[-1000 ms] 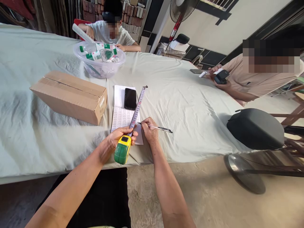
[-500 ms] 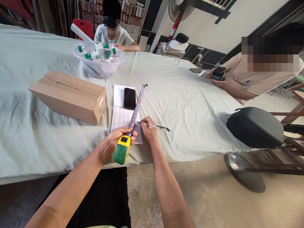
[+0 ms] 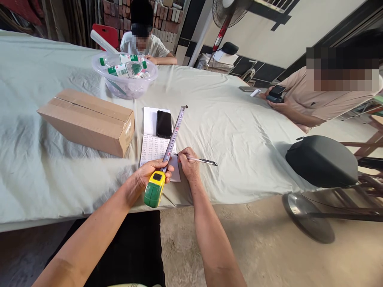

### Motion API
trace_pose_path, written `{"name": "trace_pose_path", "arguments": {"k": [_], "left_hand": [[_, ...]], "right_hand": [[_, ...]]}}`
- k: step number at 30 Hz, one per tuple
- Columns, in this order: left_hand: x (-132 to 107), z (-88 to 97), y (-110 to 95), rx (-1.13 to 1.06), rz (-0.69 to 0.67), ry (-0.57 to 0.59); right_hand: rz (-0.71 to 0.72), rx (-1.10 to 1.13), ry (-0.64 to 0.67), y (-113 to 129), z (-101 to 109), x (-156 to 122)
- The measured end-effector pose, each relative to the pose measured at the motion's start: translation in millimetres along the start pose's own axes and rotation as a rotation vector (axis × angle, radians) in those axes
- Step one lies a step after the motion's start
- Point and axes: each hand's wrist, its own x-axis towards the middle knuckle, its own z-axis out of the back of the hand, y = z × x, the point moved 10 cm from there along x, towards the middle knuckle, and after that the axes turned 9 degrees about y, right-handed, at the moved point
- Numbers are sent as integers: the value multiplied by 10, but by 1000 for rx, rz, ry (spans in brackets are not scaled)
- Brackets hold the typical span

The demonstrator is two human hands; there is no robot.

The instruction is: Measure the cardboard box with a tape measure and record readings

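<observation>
My left hand (image 3: 146, 174) grips a green and yellow tape measure (image 3: 154, 189) at the near table edge. Its tape blade (image 3: 176, 129) runs out diagonally over a sheet of paper with printed rows (image 3: 152, 146). My right hand (image 3: 188, 163) pinches a pen (image 3: 199, 160), its tip touching the paper beside the blade. A black phone (image 3: 164, 124) lies on the paper's far half, just left of the blade.
A closed cardboard box (image 3: 87, 121) sits to the left. A clear plastic bowl with bottles (image 3: 125, 75) stands further back. One person sits at the far end, another at the right holds a phone (image 3: 275, 94). A black case (image 3: 321, 160) rests on a chair at the right.
My hands, the tape and the pen stay almost still. The person at the right has lowered the phone slightly.
</observation>
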Motion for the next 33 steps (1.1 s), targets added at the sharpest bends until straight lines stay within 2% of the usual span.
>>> {"name": "trace_pose_path", "arguments": {"k": [12,20,33], "left_hand": [[37,26,-21,3,-31,24],[21,35,4,25,0,13],[22,18,-9,36,-21,30]], "right_hand": [[-2,-12,20,-22,-35,13],[1,-19,-47,6,50,-18],[-1,-58,-14,-20,4,-6]]}}
